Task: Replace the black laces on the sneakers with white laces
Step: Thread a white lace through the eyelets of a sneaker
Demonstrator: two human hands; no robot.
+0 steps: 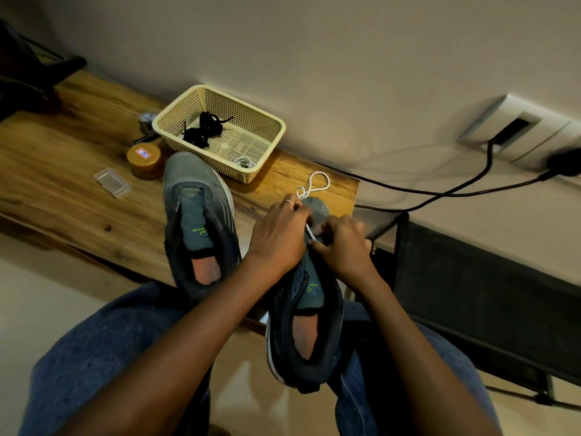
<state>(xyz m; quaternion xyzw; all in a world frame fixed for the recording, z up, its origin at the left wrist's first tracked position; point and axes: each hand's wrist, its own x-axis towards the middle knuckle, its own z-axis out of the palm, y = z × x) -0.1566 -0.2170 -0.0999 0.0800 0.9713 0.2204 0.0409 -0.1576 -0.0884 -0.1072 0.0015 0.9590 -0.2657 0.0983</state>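
Two grey shoes are here. The left shoe [196, 215] lies on the wooden tabletop [63, 158] with no lace in it, its heel end poking out over the near edge. The right shoe [309, 313] rests with its toe on the tabletop and its heel near the person's lap. Both hands are on the front part of this shoe. The left hand [279, 234] has curled fingers and grips the shoe and the white lace [314, 185], with a ring on one finger. The right hand [341, 243] pinches the lace tip close to the left hand. A loop of the white lace sticks out past the toe and lies on the tabletop. Behind the shoes sits a cream basket [267, 121] by the wall. The black laces [201, 129] lie in a heap inside it, and another white lace [244, 162] is curled in its near corner. A small round tin [145, 160] and a clear little box [112, 181] sit left of the basket.
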